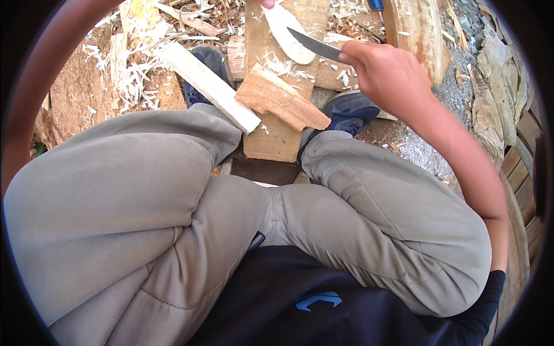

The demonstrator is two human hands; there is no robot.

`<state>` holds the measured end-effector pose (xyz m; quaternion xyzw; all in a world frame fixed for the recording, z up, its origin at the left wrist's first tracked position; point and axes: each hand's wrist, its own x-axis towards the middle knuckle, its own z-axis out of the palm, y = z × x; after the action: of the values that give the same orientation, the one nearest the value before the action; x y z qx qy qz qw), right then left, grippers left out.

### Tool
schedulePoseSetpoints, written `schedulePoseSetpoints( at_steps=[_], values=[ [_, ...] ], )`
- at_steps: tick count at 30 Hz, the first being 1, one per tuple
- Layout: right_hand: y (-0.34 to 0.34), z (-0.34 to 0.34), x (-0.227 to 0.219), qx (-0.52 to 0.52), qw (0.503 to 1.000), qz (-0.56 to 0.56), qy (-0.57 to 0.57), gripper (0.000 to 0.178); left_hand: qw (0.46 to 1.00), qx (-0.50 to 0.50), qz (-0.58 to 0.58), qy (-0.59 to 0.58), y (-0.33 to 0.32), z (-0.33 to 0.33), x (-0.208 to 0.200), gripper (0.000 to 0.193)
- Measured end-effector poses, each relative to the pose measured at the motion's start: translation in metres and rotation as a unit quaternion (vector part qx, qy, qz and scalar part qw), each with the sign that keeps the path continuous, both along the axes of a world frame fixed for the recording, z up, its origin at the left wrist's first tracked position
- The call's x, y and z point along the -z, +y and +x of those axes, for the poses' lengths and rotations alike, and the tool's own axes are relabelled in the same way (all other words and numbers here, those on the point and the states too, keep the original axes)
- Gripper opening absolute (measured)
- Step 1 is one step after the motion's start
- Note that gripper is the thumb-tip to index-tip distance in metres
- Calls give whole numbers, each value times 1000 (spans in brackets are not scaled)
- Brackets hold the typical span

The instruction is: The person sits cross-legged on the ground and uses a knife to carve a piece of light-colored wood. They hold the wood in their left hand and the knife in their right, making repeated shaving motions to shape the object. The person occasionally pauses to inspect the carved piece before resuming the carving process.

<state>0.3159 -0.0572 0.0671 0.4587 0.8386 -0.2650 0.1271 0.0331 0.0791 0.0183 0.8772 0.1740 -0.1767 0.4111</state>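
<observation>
My right hand [388, 74] is closed around the handle of a knife [316, 46], which its fingers hide. The dark blade points up and left, its tip at a pale carved wooden piece [287, 39] with a broad rounded end. At the top edge only a fingertip of my left hand [267, 3] shows, on the upper end of the carved piece. The carved piece lies over a flat wooden board [271, 144] between my feet. Nearer to me, a rough wood chunk [281, 97] rests across the board.
A long pale wood strip [210, 86] leans over my left shoe [209, 63]. My right shoe [352, 109] is beside the board. Curled shavings [144, 78] litter the ground. A thick wood block [416, 40] and a blue handle [375, 4] are at the upper right.
</observation>
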Motion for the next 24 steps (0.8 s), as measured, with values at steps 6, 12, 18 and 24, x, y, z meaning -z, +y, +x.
schedulePoseSetpoints(
  at_steps=[6, 12, 18, 24],
  values=[
    [-12, -8, 8, 26, 999, 10, 27, 14, 1000, 8, 12, 7, 4, 3, -4, 29],
    [-16, -10, 17, 49, 996, -6, 69, 15, 998, 48, 28, 23, 8, 7, -6, 28],
    [-16, -7, 10, 53, 997, -6, 53, 16, 999, 38, 15, 4, 7, 6, -18, 28],
    [-23, -3, 11, 60, 997, -28, 36, 16, 999, 28, 25, -12, 2, -2, -4, 28]
  ],
)
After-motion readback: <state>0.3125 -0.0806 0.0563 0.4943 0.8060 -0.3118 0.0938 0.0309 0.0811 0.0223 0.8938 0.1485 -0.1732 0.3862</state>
